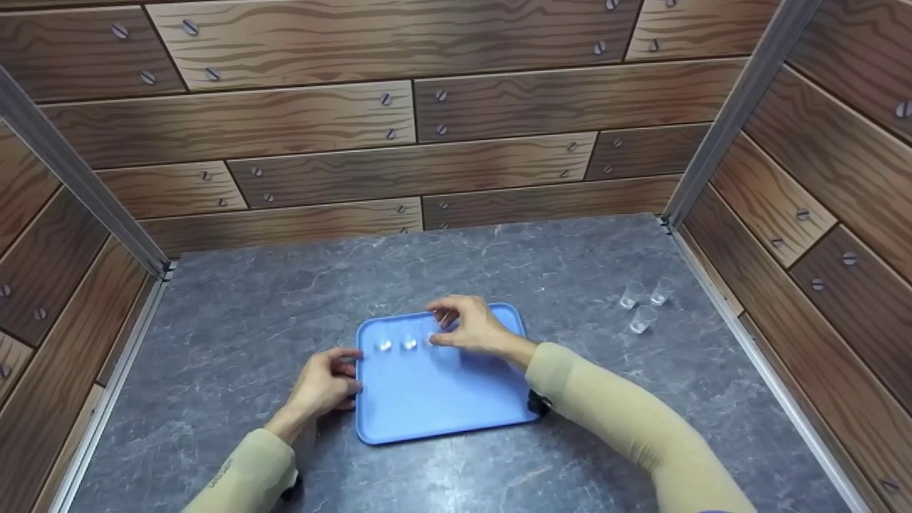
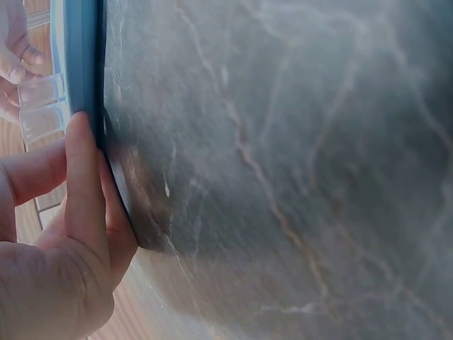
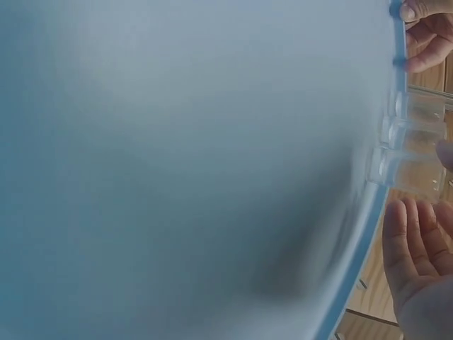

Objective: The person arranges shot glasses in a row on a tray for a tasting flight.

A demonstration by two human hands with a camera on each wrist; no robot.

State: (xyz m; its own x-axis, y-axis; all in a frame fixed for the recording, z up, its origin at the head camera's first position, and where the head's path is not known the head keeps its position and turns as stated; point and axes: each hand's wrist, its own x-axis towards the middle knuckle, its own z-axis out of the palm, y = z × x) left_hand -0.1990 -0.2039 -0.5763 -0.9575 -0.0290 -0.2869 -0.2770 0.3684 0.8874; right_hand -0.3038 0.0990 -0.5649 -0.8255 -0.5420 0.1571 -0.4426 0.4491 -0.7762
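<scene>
On the left, a wood-plank-patterned side wall rises beside the grey marbled tabletop. In front of me, the person's left hand, below a pale sleeve, rests its fingertips against the left edge of a blue rectangular tray, fingers mostly extended. Near the tray's far side three small clear cups stand upright in a row: a left cup, a middle cup and a right cup. The right hand is around that last one, thumb and fingers spread wide; whether they touch it I can't tell. Well to the right, three more clear cups sit grouped on the tabletop, near the right side wall.
</scene>
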